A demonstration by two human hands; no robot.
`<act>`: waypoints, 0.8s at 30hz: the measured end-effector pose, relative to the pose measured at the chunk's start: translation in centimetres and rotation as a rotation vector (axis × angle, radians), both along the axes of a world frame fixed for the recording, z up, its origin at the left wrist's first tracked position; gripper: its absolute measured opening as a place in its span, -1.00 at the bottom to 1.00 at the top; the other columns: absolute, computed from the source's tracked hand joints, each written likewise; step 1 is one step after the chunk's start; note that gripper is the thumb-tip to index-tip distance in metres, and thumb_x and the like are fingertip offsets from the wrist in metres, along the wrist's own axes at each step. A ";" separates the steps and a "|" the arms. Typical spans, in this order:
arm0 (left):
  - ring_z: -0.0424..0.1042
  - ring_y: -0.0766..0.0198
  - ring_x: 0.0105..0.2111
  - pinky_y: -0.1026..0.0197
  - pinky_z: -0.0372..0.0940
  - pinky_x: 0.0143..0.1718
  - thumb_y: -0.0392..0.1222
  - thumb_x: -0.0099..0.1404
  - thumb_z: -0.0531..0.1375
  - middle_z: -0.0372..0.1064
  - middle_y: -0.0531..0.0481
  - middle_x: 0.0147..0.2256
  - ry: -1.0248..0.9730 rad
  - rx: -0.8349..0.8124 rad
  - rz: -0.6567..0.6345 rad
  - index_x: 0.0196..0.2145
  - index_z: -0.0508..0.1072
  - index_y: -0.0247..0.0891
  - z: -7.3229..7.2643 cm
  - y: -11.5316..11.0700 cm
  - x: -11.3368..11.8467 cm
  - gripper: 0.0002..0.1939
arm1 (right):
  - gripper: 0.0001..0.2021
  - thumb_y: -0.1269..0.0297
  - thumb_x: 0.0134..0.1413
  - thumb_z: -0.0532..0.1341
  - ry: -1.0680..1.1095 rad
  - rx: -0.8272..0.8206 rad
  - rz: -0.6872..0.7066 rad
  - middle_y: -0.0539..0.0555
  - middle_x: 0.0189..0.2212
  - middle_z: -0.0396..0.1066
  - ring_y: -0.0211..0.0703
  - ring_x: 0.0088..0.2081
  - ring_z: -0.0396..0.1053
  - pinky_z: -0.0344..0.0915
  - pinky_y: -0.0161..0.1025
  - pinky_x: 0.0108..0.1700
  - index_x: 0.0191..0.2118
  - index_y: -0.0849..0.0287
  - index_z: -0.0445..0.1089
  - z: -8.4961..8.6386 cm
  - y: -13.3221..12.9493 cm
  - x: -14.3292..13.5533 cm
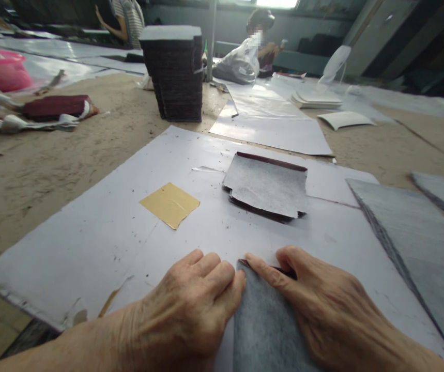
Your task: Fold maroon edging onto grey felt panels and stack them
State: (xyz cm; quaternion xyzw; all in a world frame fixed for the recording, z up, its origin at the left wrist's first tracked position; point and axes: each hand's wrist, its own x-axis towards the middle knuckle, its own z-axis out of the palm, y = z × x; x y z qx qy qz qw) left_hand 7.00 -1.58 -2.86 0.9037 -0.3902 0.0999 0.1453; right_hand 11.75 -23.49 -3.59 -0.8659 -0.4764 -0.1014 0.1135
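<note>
A piece of material with a mottled grey backing (262, 320) lies in front of me on a white sheet (101, 237). A narrow dark maroon fold runs along its far edge. My right hand (322, 294) is closed on that folded edge, with its index finger laid along the fold. At the piece's far left corner, my left hand (198, 294) is closed, fingers curled and thumb side against the edge; its fingertips are hidden. Beyond my hands lies a small stack of notched grey-backed pieces (266, 181) with a maroon far edge.
A yellow square (170, 205) lies on the sheet at left. Large grey-backed sheets (411, 243) are at right. Behind stand a tall dark stack (177, 77), a maroon-wrapped object (57, 107), a pink basin (2, 72) and a plastic bag (239, 64). Two people are farther back.
</note>
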 end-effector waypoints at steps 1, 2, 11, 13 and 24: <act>0.19 0.19 -0.45 0.09 0.26 -0.48 -0.41 0.13 -0.06 0.25 -0.15 -0.38 -0.004 0.001 0.005 -0.14 0.33 -0.54 0.0 0.0 0.0 -0.65 | -0.45 0.57 -0.04 -0.07 0.000 0.000 0.006 0.07 -0.43 0.21 -0.27 -0.51 0.23 0.29 -0.33 -0.54 0.11 0.12 0.17 0.0 0.0 0.0; 0.19 0.19 -0.45 0.08 0.26 -0.48 -0.41 0.13 -0.05 0.25 -0.15 -0.38 -0.005 0.002 0.007 -0.15 0.33 -0.54 0.0 -0.1 0.0 -0.66 | -0.45 0.57 -0.05 -0.07 0.003 -0.003 0.012 0.07 -0.44 0.21 -0.27 -0.50 0.23 0.29 -0.34 -0.54 0.11 0.12 0.17 0.1 0.0 0.1; 0.19 0.19 -0.46 0.09 0.27 -0.48 -0.41 0.13 -0.06 0.24 -0.12 -0.40 -0.012 0.000 0.024 -0.20 0.35 -0.49 0.0 -0.2 0.1 -0.69 | -0.43 0.59 -0.06 -0.05 0.063 -0.048 0.027 0.07 -0.43 0.18 -0.27 -0.48 0.20 0.26 -0.34 -0.52 0.11 0.10 0.17 0.2 -0.3 0.1; 0.19 0.20 -0.46 0.10 0.26 -0.48 -0.40 0.13 -0.06 0.24 -0.12 -0.40 -0.003 0.009 0.026 -0.19 0.34 -0.49 0.0 -0.1 0.1 -0.69 | -0.43 0.58 -0.06 -0.05 0.075 -0.043 0.029 0.08 -0.41 0.19 -0.25 -0.46 0.22 0.28 -0.31 -0.49 0.13 0.07 0.15 0.0 -0.4 0.1; 0.16 0.20 -0.43 0.10 0.21 -0.45 -0.35 0.07 -0.01 0.23 -0.13 -0.35 0.038 0.041 0.021 -0.12 0.29 -0.48 -0.1 -0.1 0.1 -0.62 | -0.33 0.59 -0.14 -0.05 0.045 -0.147 0.013 0.08 -0.43 0.18 -0.24 -0.49 0.20 0.25 -0.31 -0.52 0.16 0.00 0.09 -0.1 0.0 0.1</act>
